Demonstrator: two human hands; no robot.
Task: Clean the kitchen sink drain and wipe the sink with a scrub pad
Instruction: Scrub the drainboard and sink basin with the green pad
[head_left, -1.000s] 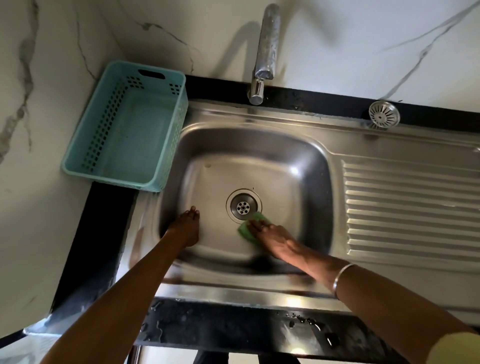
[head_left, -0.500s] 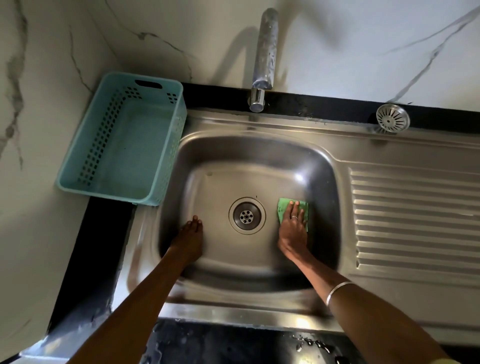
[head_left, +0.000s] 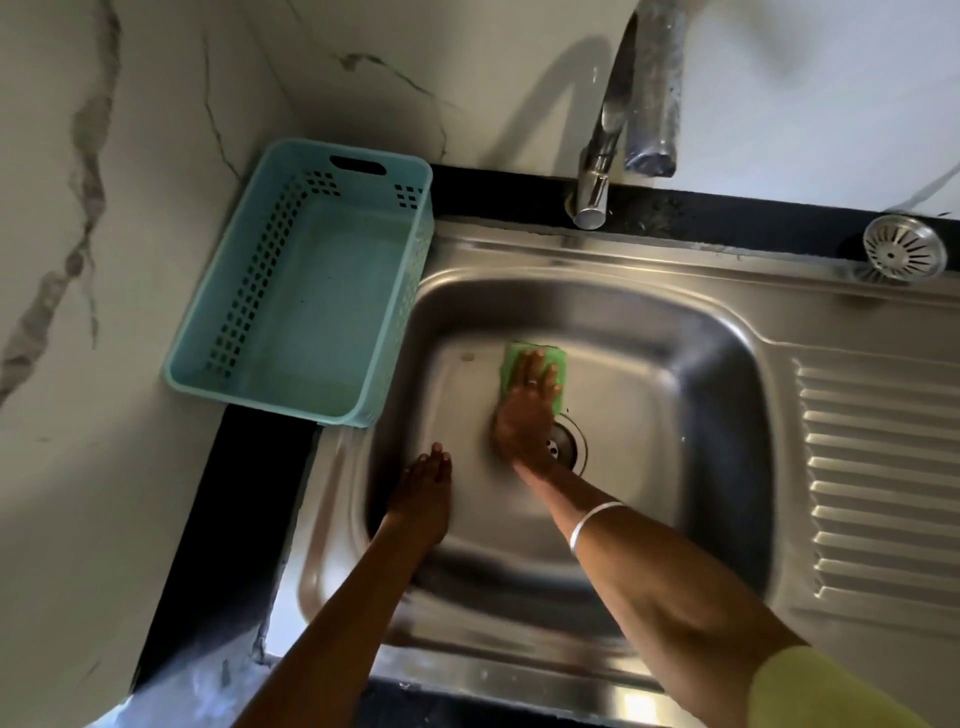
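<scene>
A shiny steel sink (head_left: 717, 332) sits in a black counter (head_left: 249, 493), with white marble walls (head_left: 104, 260) at the far and left sides. A tap (head_left: 613, 130) hangs over the far rim. The green pad (head_left: 558, 358) lies flat on the sink floor, just past the drain (head_left: 571, 447), long side going left to right. The right hand (head_left: 524, 410) presses on it with straight fingers. The left hand (head_left: 423, 493) rests flat on the sink floor, near left. A blue basket (head_left: 234, 322) sits on the left with nothing in it. A strainer (head_left: 901, 254) lies at far right.
</scene>
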